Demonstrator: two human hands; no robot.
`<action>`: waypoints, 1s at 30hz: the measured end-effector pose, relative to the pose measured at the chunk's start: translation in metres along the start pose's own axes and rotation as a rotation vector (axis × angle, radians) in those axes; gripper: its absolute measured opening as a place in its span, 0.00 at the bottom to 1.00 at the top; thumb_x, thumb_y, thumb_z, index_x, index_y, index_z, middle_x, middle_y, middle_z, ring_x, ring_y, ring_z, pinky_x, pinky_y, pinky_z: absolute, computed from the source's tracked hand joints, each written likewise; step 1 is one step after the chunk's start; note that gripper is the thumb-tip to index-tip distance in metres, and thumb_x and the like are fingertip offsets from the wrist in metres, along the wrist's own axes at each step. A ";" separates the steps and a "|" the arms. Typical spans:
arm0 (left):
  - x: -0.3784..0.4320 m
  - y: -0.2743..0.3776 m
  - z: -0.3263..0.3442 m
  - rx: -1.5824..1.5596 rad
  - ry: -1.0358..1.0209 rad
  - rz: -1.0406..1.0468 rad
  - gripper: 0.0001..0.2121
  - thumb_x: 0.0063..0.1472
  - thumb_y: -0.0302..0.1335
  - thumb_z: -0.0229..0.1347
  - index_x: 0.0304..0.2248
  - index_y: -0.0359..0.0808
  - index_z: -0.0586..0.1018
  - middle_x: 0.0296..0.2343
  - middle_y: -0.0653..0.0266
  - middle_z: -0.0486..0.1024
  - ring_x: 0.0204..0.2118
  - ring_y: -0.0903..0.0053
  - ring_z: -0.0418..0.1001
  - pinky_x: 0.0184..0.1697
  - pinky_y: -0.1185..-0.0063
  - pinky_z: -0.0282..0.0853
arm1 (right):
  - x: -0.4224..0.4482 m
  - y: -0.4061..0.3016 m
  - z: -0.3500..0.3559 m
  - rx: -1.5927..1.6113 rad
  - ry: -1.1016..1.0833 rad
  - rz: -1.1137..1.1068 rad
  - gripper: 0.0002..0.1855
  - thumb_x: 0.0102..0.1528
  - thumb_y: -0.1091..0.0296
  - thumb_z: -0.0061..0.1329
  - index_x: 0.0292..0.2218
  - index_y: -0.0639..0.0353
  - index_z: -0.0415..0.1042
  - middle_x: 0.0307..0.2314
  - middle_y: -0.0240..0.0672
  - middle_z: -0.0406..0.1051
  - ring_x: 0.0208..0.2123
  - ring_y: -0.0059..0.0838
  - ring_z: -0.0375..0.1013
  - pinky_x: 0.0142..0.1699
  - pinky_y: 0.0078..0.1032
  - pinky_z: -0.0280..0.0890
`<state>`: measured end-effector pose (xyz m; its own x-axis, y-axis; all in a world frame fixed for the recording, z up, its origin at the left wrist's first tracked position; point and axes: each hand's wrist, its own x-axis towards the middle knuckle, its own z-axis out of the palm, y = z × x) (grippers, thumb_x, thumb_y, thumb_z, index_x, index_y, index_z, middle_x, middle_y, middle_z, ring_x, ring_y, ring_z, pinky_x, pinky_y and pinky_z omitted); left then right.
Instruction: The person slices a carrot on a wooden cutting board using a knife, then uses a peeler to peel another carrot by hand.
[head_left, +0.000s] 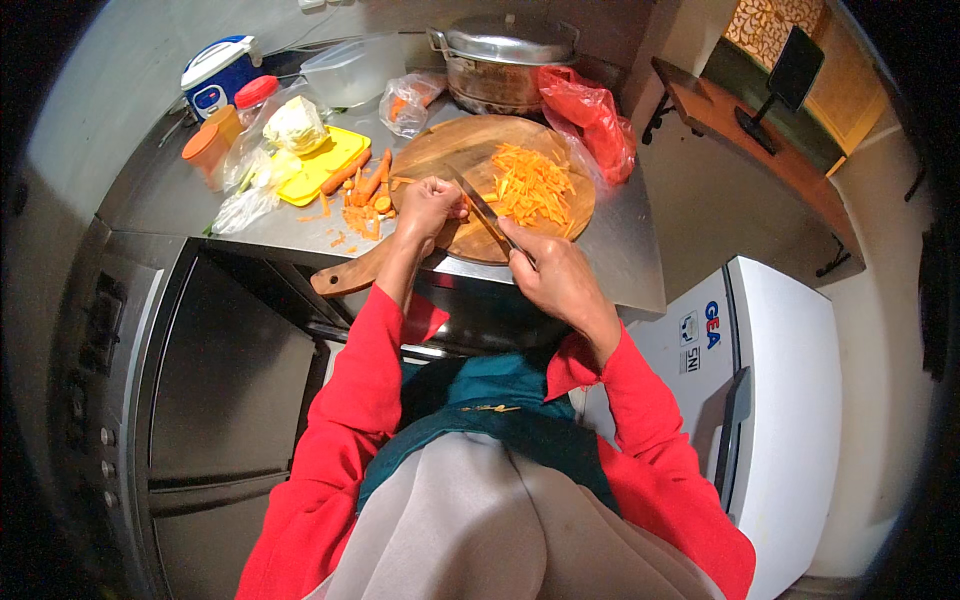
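My right hand (559, 274) grips the handle of a kitchen knife (484, 206), its blade slanting up and left across a round wooden chopping board (442, 146). Curled fingers of my left hand (431, 206) press on the board just left of the blade. Carrot slivers (401, 181) poke out beside that hand, and the piece under its fingers is mostly hidden. To the right of the knife lies a heap of carrot strips (532, 184). The board's handle (349, 276) juts past the counter's front edge, under my left forearm.
Left of the board are whole carrots (346, 172), carrot scraps (361, 221), a yellow tray (341, 150) and a bagged cabbage (296, 126). Behind stand a rice cooker (217, 75), a clear plastic tub (352, 71) and a lidded metal pot (495, 75). A red plastic bag (589, 124) touches the right side.
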<state>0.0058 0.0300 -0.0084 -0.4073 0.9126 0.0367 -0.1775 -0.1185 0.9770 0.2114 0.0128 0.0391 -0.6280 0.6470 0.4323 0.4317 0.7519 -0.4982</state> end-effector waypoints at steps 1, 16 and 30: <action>0.001 -0.001 -0.003 0.024 -0.027 0.000 0.06 0.51 0.21 0.49 0.19 0.31 0.71 0.16 0.64 0.70 0.17 0.83 0.67 0.22 0.85 0.66 | 0.000 -0.002 0.000 -0.017 -0.011 0.013 0.20 0.47 0.71 0.40 0.44 0.55 0.69 0.24 0.53 0.68 0.26 0.49 0.70 0.32 0.35 0.64; 0.004 -0.001 -0.002 0.098 -0.035 -0.002 0.05 0.53 0.23 0.49 0.21 0.30 0.71 0.17 0.62 0.72 0.18 0.82 0.69 0.23 0.85 0.67 | 0.009 -0.009 -0.002 -0.136 -0.096 0.039 0.20 0.46 0.71 0.40 0.43 0.55 0.69 0.23 0.54 0.68 0.26 0.49 0.70 0.33 0.38 0.64; 0.000 0.005 0.000 0.109 -0.027 0.004 0.05 0.51 0.22 0.51 0.21 0.32 0.70 0.17 0.63 0.72 0.18 0.82 0.70 0.22 0.86 0.67 | 0.024 0.003 0.014 -0.149 -0.097 -0.086 0.16 0.45 0.72 0.39 0.38 0.62 0.66 0.19 0.53 0.68 0.24 0.51 0.70 0.31 0.44 0.63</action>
<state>0.0050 0.0294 -0.0036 -0.3831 0.9226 0.0454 -0.0768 -0.0808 0.9938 0.1878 0.0288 0.0375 -0.7229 0.5701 0.3904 0.4604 0.8187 -0.3431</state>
